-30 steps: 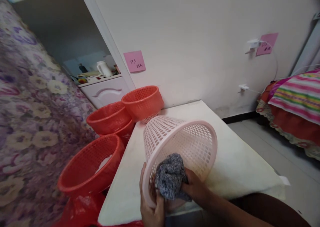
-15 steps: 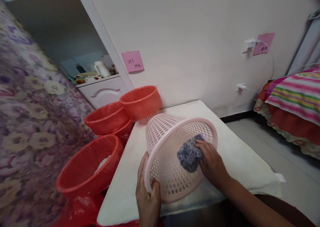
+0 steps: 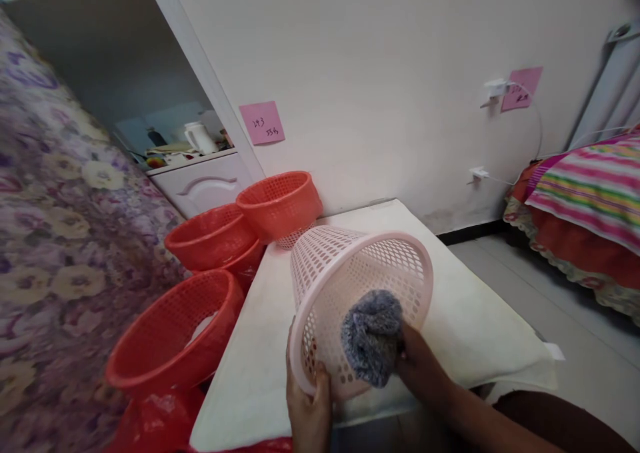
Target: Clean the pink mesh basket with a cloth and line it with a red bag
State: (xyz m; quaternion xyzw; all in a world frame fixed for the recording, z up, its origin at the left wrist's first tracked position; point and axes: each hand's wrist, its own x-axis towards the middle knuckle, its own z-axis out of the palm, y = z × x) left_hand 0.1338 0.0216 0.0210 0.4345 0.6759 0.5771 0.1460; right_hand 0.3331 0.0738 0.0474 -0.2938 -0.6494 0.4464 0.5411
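The basket (image 3: 350, 266) was pale pink w/ lots of little holes, and the cloth (image 3: 373, 336) in it was fuzzy grey w/ a bit of blue. 3 more baskets (image 3: 175, 333) were bright red-orange, the table (image 3: 470, 326) was creamy white, and the wall notes (image 3: 262, 122) were pink. The bed cover (image 3: 590, 190) had pink, green & yellow stripes, and the cloth on the left (image 3: 55, 226) had purple and cream flowers.

We see 1 pink perforated basket (image 3: 350, 273) lying on its side, mouth toward us; 1 grey bunched cloth (image 3: 371, 335) sits inside against its lower wall.
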